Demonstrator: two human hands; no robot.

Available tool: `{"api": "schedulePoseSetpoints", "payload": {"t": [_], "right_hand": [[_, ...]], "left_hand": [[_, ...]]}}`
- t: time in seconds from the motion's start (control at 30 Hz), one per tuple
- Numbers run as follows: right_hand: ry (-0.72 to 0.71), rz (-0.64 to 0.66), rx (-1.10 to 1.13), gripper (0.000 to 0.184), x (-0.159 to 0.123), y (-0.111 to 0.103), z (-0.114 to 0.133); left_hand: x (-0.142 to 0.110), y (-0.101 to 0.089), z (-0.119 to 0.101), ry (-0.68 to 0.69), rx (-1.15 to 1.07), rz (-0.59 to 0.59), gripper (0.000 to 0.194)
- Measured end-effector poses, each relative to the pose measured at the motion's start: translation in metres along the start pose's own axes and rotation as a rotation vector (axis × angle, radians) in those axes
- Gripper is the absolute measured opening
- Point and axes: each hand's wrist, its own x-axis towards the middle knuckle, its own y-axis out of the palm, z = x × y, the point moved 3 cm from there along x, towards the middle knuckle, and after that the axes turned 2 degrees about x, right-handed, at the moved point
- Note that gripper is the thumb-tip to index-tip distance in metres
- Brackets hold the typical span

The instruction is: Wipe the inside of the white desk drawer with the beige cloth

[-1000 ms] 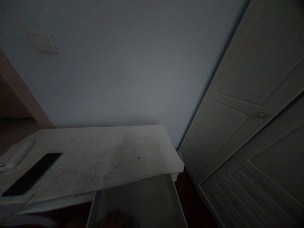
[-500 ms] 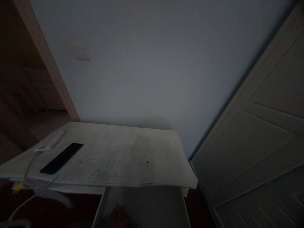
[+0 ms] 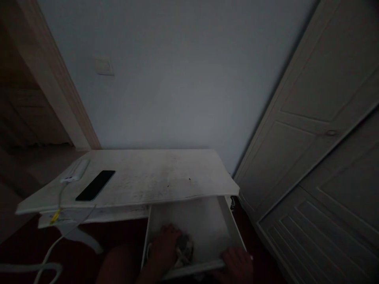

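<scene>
The room is dim. A white drawer [image 3: 225,221] stands pulled out under the right end of a white tabletop [image 3: 148,177]. My left hand [image 3: 164,246] reaches inside the drawer, its fingers curled over a small dark crumpled object [image 3: 185,246] that I cannot name. My right hand [image 3: 237,262] is closed on the drawer's front edge [image 3: 195,270] at its right corner.
A black phone [image 3: 95,185] and a white power bank [image 3: 76,170] with a white cable [image 3: 53,240] lie on the tabletop's left part. A white panelled door [image 3: 319,157] stands close on the right. A wooden door frame [image 3: 56,86] rises at left. A wall switch [image 3: 103,66] is above.
The view has tilted down and shifted, so the open drawer and both my hands now show. My left hand sits further into the drawer on the dark object.
</scene>
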Motion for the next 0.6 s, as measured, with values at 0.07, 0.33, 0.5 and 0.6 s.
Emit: {"api": "schedulePoseSetpoints", "payload": {"t": [0.07,0.33,0.5,0.6], "right_hand": [[0.068,-0.022,-0.024,0.056,0.001,0.0,0.004],[0.198,0.033,-0.021,0.062,-0.007,0.008,0.011],[0.217,0.026,0.002,0.063,0.0,0.003,0.011],[0.215,0.01,0.025,0.062,0.003,0.001,0.014]], "left_hand": [[-0.001,-0.002,0.001,0.001,0.013,-0.012,0.064],[-0.006,-0.011,0.002,0.028,-0.018,-0.072,0.06],[-0.01,-0.018,0.0,0.03,-0.039,-0.1,0.054],[-0.01,-0.019,-0.001,0.037,-0.039,-0.113,0.055]]}}
